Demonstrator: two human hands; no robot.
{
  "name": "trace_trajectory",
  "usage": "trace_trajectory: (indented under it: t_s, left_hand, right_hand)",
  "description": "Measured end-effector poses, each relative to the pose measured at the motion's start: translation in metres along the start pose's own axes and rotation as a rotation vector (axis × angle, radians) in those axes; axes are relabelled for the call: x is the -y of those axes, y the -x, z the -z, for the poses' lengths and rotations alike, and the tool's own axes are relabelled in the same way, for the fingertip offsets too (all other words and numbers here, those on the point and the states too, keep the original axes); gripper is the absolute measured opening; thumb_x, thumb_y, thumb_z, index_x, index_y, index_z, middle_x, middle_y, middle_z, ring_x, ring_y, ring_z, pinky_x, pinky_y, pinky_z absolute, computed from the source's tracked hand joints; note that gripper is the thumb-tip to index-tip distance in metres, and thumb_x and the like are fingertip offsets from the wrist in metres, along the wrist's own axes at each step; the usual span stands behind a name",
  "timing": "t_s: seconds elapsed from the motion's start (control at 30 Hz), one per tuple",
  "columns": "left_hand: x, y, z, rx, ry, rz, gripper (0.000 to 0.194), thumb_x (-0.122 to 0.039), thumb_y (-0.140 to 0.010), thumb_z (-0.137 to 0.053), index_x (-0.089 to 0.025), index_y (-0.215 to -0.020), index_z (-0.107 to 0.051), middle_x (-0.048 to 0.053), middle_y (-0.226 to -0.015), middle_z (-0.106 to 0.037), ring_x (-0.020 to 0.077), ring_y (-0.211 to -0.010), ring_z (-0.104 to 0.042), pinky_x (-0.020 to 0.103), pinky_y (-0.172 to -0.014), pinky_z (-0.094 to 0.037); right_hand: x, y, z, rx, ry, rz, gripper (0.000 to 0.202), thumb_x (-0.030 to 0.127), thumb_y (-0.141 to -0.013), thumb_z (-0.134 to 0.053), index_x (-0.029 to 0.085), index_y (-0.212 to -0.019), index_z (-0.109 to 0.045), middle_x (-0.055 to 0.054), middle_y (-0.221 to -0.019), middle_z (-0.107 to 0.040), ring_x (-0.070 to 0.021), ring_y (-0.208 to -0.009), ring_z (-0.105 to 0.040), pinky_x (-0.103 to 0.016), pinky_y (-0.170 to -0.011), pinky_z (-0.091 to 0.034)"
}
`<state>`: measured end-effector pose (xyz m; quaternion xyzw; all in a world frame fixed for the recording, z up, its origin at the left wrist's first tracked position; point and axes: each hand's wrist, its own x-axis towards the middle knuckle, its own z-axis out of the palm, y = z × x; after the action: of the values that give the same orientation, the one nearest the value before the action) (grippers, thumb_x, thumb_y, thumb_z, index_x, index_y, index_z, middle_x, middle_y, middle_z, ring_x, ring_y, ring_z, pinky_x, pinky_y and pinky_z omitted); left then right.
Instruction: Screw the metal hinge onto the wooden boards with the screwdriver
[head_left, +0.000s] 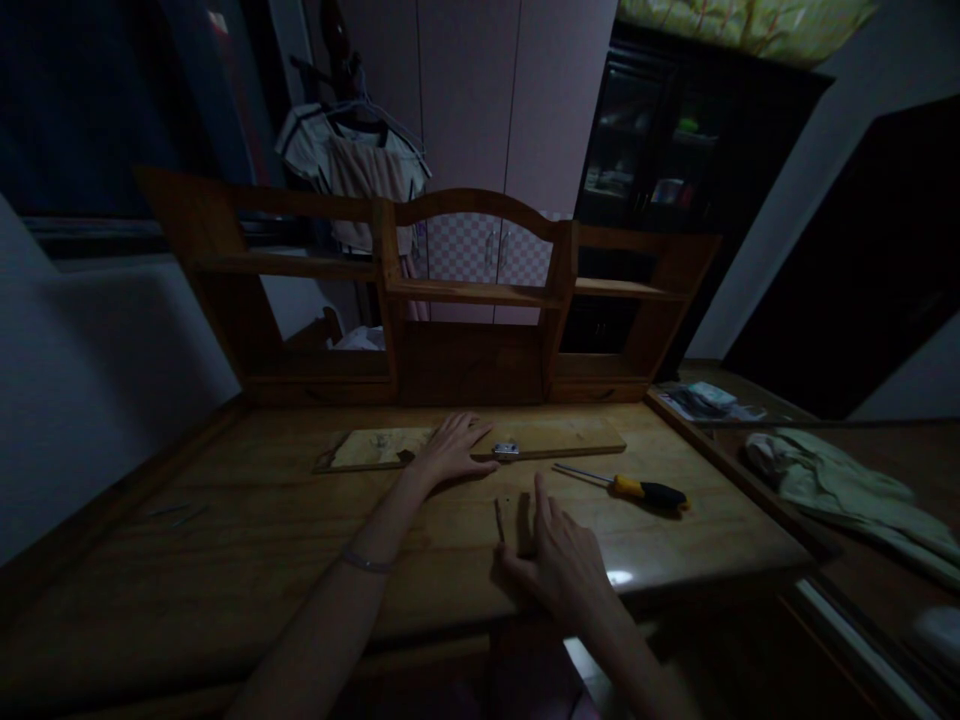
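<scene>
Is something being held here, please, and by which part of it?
Nothing looks gripped. The left hand rests spread across the middle of the wooden board; the right hand is open, thumb and index finger apart.

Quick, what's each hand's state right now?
Left hand: open, resting on the long pale wooden board.
Right hand: open, at the light wooden desktop, nothing visibly held.

The head view faces down over the desk [285, 545], seemingly close.
</scene>
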<state>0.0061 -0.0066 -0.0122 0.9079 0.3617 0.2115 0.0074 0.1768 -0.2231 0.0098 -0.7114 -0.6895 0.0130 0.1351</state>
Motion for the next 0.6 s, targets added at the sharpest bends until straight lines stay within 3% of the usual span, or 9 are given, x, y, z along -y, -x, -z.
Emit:
trace_trajectory:
  t_s: [0.1,0.23,0.43,0.6]
  left_hand:
    - [-0.005,-0.002,0.002,-0.024,0.03,-0.062,0.072,-0.053,-0.079,-0.066,-0.032,-0.144,-0.047,0.009,-0.145,-0.037,0.0312,-0.134,-0.034,0.045,-0.113,-0.028]
    - [-0.014,-0.005,0.002,-0.01,0.106,-0.162,0.064,-0.025,-0.081,-0.062,-0.037,-0.142,-0.049,0.005,-0.143,-0.04,0.0258,-0.132,-0.038,0.04,-0.112,-0.031]
    - [-0.014,-0.005,-0.005,0.02,0.149,-0.173,0.05,-0.025,-0.088,-0.055,-0.038,-0.137,-0.055,0.005,-0.141,-0.045,0.0243,-0.129,-0.041,0.042,-0.111,-0.033]
    - [-0.011,-0.006,-0.006,0.015,0.147,-0.179,0.052,-0.022,-0.087,-0.055,-0.038,-0.136,-0.055,0.003,-0.14,-0.046,0.0233,-0.131,-0.04,0.04,-0.112,-0.032]
  right_hand:
    - [0.0,0.001,-0.002,-0.012,-0.001,-0.009,0.095,0.052,-0.088,-0.059,0.003,-0.156,-0.013,-0.017,-0.13,-0.051,-0.031,-0.108,-0.053,-0.039,-0.085,-0.044]
    - [-0.001,0.002,-0.003,-0.013,0.006,-0.008,0.093,0.051,-0.089,-0.057,0.003,-0.155,-0.014,-0.017,-0.127,-0.053,-0.0309,-0.106,-0.054,-0.039,-0.083,-0.045]
    - [0.0,0.002,-0.006,-0.045,0.031,0.005,0.09,0.051,-0.09,-0.057,0.004,-0.155,-0.017,-0.015,-0.126,-0.052,-0.0298,-0.104,-0.054,-0.039,-0.083,-0.045]
    - [-0.002,0.004,-0.011,-0.074,0.034,0.009,0.091,0.052,-0.089,-0.058,0.006,-0.156,-0.016,-0.015,-0.124,-0.053,-0.0295,-0.102,-0.054,-0.039,-0.081,-0.045]
